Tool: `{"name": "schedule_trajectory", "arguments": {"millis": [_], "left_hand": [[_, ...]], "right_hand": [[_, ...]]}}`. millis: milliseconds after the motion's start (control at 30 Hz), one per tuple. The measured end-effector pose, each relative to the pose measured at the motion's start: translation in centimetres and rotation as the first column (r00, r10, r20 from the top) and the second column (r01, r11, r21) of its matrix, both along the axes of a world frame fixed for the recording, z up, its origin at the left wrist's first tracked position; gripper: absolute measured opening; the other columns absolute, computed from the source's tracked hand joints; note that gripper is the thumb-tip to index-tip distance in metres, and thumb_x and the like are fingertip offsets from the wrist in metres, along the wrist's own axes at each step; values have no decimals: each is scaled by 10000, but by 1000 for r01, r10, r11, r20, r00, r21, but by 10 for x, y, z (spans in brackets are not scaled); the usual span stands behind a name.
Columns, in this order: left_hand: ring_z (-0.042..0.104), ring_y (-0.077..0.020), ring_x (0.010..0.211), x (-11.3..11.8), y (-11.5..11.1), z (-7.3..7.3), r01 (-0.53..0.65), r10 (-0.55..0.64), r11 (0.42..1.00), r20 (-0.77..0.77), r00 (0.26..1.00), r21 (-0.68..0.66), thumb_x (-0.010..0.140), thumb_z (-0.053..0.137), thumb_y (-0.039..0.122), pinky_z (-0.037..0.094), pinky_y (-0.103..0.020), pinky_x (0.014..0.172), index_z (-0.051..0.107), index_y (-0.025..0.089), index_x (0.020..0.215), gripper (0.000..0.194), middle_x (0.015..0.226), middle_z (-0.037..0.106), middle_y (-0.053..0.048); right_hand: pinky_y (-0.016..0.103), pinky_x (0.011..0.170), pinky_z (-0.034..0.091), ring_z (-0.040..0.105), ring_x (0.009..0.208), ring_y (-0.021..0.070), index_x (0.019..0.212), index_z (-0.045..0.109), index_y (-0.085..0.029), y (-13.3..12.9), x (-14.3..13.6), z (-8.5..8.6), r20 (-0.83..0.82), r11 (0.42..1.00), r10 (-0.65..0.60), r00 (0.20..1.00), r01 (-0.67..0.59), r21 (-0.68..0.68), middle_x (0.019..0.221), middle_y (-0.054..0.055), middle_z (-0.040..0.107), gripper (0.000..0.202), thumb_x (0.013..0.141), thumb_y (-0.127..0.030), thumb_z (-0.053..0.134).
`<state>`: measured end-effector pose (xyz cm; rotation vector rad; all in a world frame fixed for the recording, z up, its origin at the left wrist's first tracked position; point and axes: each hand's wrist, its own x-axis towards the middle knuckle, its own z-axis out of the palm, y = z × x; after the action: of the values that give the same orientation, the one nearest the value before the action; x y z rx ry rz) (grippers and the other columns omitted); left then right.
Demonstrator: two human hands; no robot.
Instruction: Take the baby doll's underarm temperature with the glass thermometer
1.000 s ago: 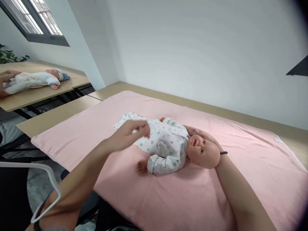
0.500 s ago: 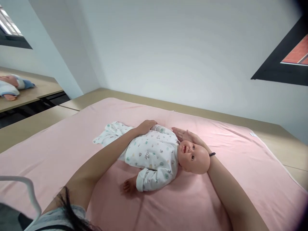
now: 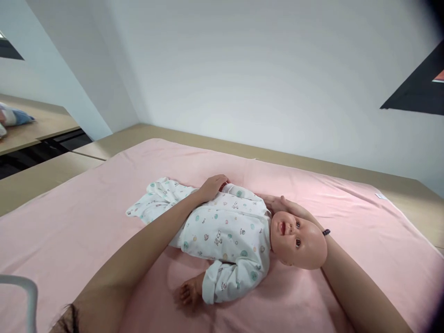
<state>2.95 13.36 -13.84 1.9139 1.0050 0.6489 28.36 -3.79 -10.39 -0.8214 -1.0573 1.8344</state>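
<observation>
A baby doll (image 3: 222,226) in a white patterned suit lies on its back on a pink cloth (image 3: 287,296), its head (image 3: 300,240) to the right. My left hand (image 3: 212,187) rests at the doll's far arm, fingers curled over the sleeve end by the doll's hand. My right hand (image 3: 275,203) lies beyond the doll's neck and shoulder, its fingertips hidden behind the shoulder; my forearm, with a dark bracelet, passes beside the head. The doll's near arm lies bent, its hand on the cloth.
A wooden table (image 3: 121,134) shows around the cloth's edge, against a pale wall. On another table at the far left lies part of a second doll (image 3: 17,116). A pale curved bar (image 3: 29,296) stands at the lower left.
The view has moved closer to the doll. My right hand's fingers have slid in behind the doll's shoulder, where they were in plain sight before. My left hand remains at the far sleeve.
</observation>
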Motion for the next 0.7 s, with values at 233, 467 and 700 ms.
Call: {"name": "schedule_trajectory", "arguments": {"millis": [233, 467, 700], "left_hand": [[569, -205, 834, -1, 2, -3, -1, 1, 1000, -11, 1000, -28, 944, 383, 397, 447, -329, 774, 675, 222, 901, 343, 927, 657, -32], [568, -198, 837, -2, 4, -6, -10, 13, 996, 36, 999, -86, 926, 436, 409, 442, -320, 764, 684, 223, 923, 310, 961, 670, -28], [569, -170, 756, 1, 5, -8, -16, 47, 980, 152, 987, -199, 809, 503, 283, 459, -303, 695, 663, 196, 949, 230, 881, 658, -16]], "right_hand": [[516, 1291, 181, 266, 1548, 283, 1471, 513, -292, 5, 1, -4, 54, 997, -58, 997, 55, 49, 1579, 24, 483, 612, 993, -645, 366], [468, 1303, 145, 240, 1559, 249, 1429, 553, -284, 14, 7, -11, 42, 993, -107, 993, 104, 54, 1606, 12, 445, 602, 1008, -629, 296], [572, 1261, 233, 344, 1509, 336, 1486, 499, -313, -1, 2, -2, 177, 993, -40, 983, 19, 118, 1528, 28, 542, 601, 965, -594, 392]]}}
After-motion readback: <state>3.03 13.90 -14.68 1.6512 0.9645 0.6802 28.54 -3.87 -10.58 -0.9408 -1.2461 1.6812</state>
